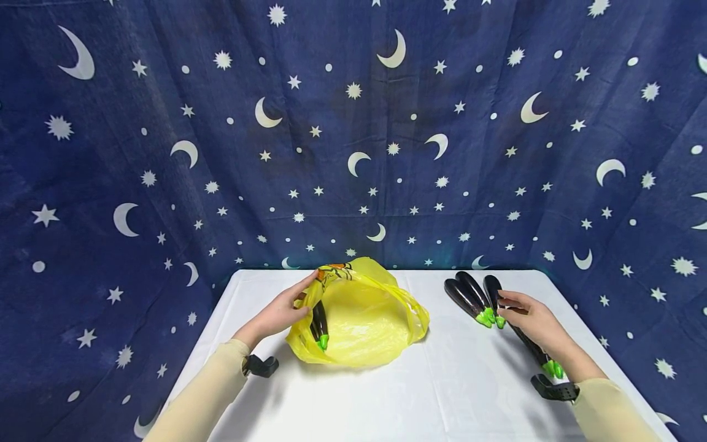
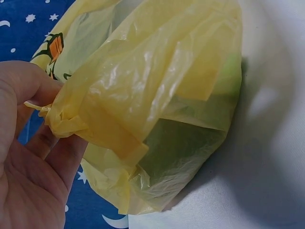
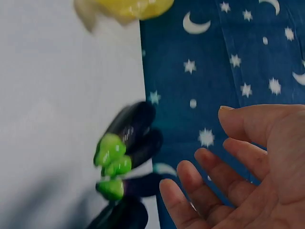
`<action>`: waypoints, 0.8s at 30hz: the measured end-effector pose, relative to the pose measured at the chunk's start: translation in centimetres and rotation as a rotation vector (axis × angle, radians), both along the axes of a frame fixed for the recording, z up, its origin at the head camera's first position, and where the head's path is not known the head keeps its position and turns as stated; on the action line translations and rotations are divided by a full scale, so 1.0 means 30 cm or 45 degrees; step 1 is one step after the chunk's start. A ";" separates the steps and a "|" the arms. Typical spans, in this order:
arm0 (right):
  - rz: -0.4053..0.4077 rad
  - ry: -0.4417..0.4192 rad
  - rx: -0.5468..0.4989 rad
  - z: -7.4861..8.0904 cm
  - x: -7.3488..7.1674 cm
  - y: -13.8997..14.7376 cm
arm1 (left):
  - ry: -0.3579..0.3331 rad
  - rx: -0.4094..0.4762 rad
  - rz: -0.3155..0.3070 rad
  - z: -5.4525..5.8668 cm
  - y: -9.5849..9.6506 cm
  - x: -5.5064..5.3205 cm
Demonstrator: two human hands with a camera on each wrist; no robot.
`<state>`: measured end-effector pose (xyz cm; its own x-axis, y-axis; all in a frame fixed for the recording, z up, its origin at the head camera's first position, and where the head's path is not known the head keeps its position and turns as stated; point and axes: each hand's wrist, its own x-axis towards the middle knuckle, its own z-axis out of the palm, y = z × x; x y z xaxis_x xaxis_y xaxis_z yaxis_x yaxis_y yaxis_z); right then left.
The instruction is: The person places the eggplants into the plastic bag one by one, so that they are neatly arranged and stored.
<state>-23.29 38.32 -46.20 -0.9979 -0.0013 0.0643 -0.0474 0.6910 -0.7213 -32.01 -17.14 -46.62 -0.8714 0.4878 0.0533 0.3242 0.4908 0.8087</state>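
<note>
My left hand [image 1: 280,314] pinches the rim of a yellow plastic bag [image 1: 370,331], thumb and fingers gathering the film in the left wrist view. The bag's mouth gapes toward me. Inside, at its left side, lies a dark eggplant [image 1: 320,320] with a green cap, partly covered by the bag's edge. Over on the right, my right hand [image 1: 534,322] hovers above several glossy eggplants [image 1: 463,299] with bright green caps. Its fingers are loosely bent and hold nothing, as the right wrist view shows. One eggplant [image 1: 530,344] is partly hidden under that hand.
A white cloth covers the table [image 1: 386,405]. Behind and on both sides hangs a dark blue curtain [image 1: 331,153] with moons and stars, close to the table's edges. Each wrist wears a black strap with a camera [image 1: 554,390].
</note>
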 end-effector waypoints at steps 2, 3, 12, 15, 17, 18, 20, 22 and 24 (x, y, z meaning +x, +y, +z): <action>-0.019 -0.006 -0.001 -0.008 0.002 0.034 | 0.002 0.000 0.001 0.002 -0.001 0.000; -0.029 -0.014 -0.004 -0.012 0.005 0.051 | 0.002 0.003 0.000 0.003 -0.001 0.001; -0.136 -0.069 -0.030 -0.061 0.025 0.172 | -0.013 0.035 -0.018 0.000 -0.003 0.000; -0.178 -0.100 -0.031 -0.076 0.034 0.201 | -0.004 0.037 -0.021 -0.001 -0.004 0.000; -0.207 -0.124 -0.016 -0.086 0.041 0.219 | -0.004 0.045 -0.025 -0.002 -0.005 -0.001; -0.218 -0.136 -0.020 -0.090 0.045 0.228 | -0.005 0.052 -0.030 -0.004 -0.006 -0.002; -0.249 -0.135 -0.007 -0.100 0.053 0.243 | -0.005 0.059 -0.039 -0.004 -0.007 -0.002; -0.272 -0.139 0.007 -0.106 0.059 0.257 | -0.004 0.056 -0.044 -0.004 -0.009 -0.003; -0.290 -0.135 0.035 -0.115 0.063 0.270 | 0.002 0.046 -0.044 -0.004 -0.011 -0.003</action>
